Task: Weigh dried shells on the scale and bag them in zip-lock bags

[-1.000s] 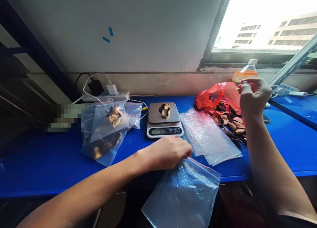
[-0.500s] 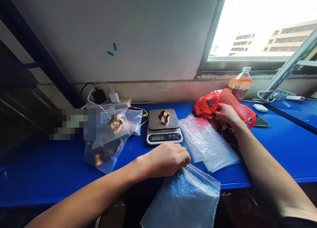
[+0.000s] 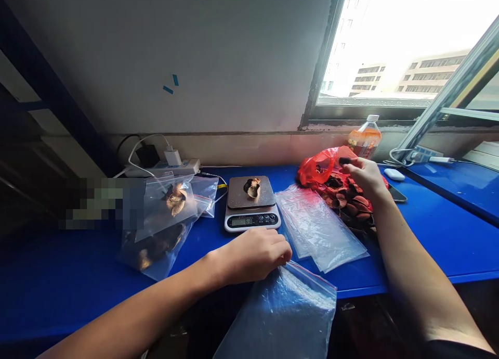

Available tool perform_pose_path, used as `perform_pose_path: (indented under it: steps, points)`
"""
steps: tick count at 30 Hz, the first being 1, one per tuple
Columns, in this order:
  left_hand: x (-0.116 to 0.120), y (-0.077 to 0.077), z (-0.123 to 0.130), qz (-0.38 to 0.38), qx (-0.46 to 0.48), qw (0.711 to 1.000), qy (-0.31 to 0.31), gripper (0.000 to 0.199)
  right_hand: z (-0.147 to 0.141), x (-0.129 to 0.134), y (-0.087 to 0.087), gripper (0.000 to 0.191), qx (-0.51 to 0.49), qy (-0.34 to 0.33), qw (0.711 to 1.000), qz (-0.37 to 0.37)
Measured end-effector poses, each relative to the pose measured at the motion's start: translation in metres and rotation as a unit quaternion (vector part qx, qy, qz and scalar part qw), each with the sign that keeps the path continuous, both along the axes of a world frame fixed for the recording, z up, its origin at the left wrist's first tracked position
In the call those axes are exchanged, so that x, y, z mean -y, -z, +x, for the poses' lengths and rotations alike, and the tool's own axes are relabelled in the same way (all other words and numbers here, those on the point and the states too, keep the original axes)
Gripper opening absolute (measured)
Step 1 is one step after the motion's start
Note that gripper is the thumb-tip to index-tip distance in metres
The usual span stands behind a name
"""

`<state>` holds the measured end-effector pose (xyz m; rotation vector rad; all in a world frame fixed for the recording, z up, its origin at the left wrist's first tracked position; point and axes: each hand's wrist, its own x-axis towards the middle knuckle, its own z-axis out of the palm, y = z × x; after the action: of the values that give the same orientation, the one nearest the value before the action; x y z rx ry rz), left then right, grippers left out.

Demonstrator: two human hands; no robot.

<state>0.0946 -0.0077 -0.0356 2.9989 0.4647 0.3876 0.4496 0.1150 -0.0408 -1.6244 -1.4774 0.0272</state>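
My left hand (image 3: pixel 255 254) is closed on the top edge of a clear zip-lock bag (image 3: pixel 284 312), which hangs over the table's front edge. Just beyond it stands a kitchen scale (image 3: pixel 252 221) with a lit display; curled dried husk pieces (image 3: pixel 254 189) lie on its plate. Above a red plastic bag (image 3: pixel 312 166) at the right, my right hand (image 3: pixel 366 176) pinches a small dark husk piece (image 3: pixel 345 161). Many brown husk pieces (image 3: pixel 353 205) spill from the red bag's mouth toward me. Flat clear bags (image 3: pixel 323 234) lie between the scale and these pieces.
Filled clear bags (image 3: pixel 163 234) stand at the left, in front of a power strip (image 3: pixel 183 166) with chargers. Behind the red bag is a drink bottle (image 3: pixel 365 136). A phone (image 3: pixel 397 194) and a white earbud case (image 3: pixel 394 174) lie at the right.
My right hand has come up out of the red bag with a dark husk piece in its fingertips. The left hand still holds the zip-lock bag. The view has shifted slightly.
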Motion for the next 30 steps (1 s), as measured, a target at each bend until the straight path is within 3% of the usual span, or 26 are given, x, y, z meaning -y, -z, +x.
perform_pose_path:
  steps: [3, 6, 9, 12, 14, 19, 24, 30]
  points:
    - [0.000, -0.001, 0.001, 0.004, -0.011, 1.000, -0.002, 0.010, -0.009, 0.003, -0.014, 0.036, -0.067, 0.038, 0.995, 0.061]
    - [-0.001, -0.001, 0.001, 0.003, -0.018, 1.000, 0.004, 0.010, -0.037, 0.016, -0.031, 0.039, -0.088, 0.068, 0.977, 0.180]
    - [-0.002, 0.000, 0.001, 0.002, -0.013, 1.000, 0.007, 0.010, -0.086, 0.039, -0.036, 0.032, -0.002, -0.014, 0.965, 0.261]
    - [-0.002, 0.001, 0.001, 0.022, -0.008, 1.000, 0.010, 0.009, -0.136, 0.053, -0.023, 0.018, 0.140, -0.223, 0.945, 0.193]
    - [-0.001, 0.001, 0.001, 0.037, -0.011, 0.999, 0.010, 0.009, -0.157, 0.051, -0.008, 0.019, 0.180, -0.288, 0.929, 0.146]
    - [0.000, 0.000, 0.000, 0.049, -0.021, 0.998, 0.020, 0.008, -0.169, 0.037, 0.016, 0.018, 0.199, -0.276, 0.936, 0.094]
    - [-0.001, 0.002, 0.000, 0.050, -0.014, 0.999, 0.019, 0.007, -0.168, 0.040, 0.017, 0.015, 0.191, -0.300, 0.931, 0.085]
    - [-0.001, 0.003, 0.000, 0.056, -0.012, 0.998, 0.020, 0.006, -0.174, 0.044, 0.019, 0.013, 0.183, -0.276, 0.940, 0.079]
